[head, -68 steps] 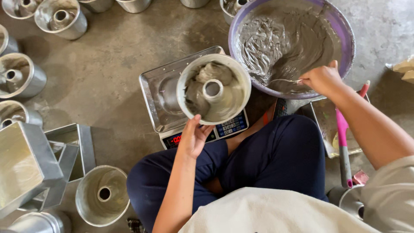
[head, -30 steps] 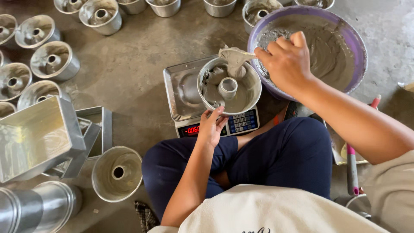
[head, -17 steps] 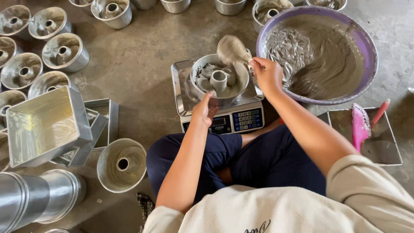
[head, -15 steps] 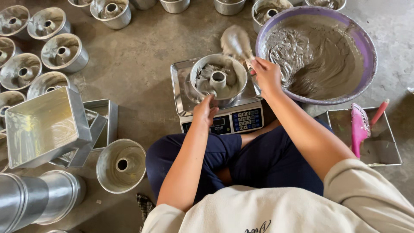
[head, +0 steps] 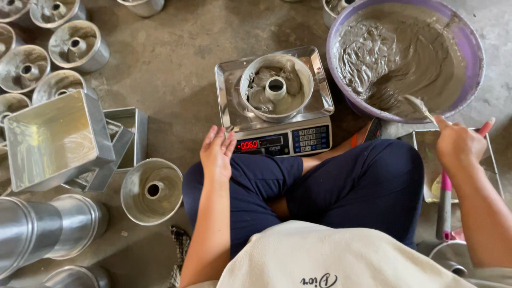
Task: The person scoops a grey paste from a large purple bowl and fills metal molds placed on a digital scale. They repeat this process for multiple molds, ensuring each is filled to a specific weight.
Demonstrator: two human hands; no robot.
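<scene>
While the right hand (head: 460, 145) grips a spoon (head: 418, 106) dipped at the near edge of the purple basin (head: 474, 48), which holds grey batter, the left hand (head: 216, 154) lies open, fingers together, on the knee just beside the scale (head: 274, 140). On the scale pan sits 1 tube pan (head: 275, 88), partly filled with batter lumps. Left of it: empty tube pan (head: 151, 190) on the floor, square tin (head: 50, 140) tilted on stacked trays. More round pans top left, contents unclear.

Bare grey concrete floor (head: 176, 69), stained, evenly daylit; empty metal moulds (head: 80, 45) crowd left side.
</scene>
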